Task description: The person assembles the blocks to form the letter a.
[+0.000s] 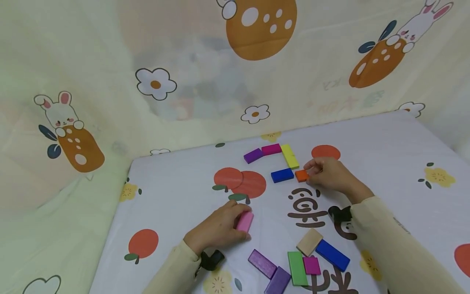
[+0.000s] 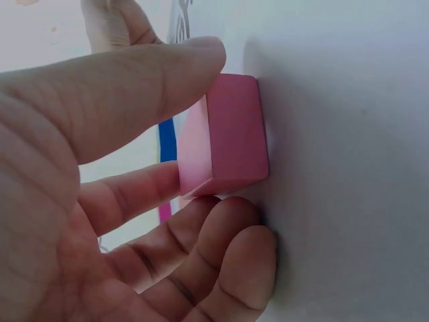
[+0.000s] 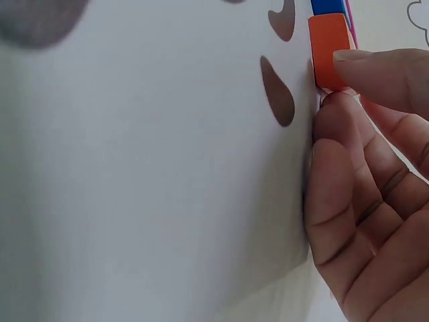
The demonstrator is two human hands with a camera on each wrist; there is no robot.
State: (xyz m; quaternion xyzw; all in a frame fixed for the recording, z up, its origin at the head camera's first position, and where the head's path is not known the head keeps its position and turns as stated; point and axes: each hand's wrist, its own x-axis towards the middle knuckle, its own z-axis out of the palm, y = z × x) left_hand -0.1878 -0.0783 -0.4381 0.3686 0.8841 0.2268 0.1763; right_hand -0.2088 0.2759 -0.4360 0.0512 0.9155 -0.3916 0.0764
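Note:
My left hand (image 1: 222, 226) grips a pink block (image 1: 244, 221) between thumb and fingers, low over the tablecloth. In the left wrist view the thumb lies along one side of that block and the fingertips bear on the other. Farther out, my right hand (image 1: 332, 177) pinches a small orange block (image 1: 302, 176), its thumb on the near face in the right wrist view. Left of the orange block lies a blue block (image 1: 282, 175). Beyond them a yellow block (image 1: 290, 156), a magenta block (image 1: 271, 149) and a purple block (image 1: 253, 156) form a bent line.
Nearer the front lie a tan block (image 1: 309, 241), a second blue block (image 1: 332, 255), a green block (image 1: 297, 268), a small magenta block (image 1: 311, 265) and two purple blocks (image 1: 262, 263). A printed cloth (image 1: 176, 183) covers the table; a printed curtain (image 1: 198, 94) hangs behind.

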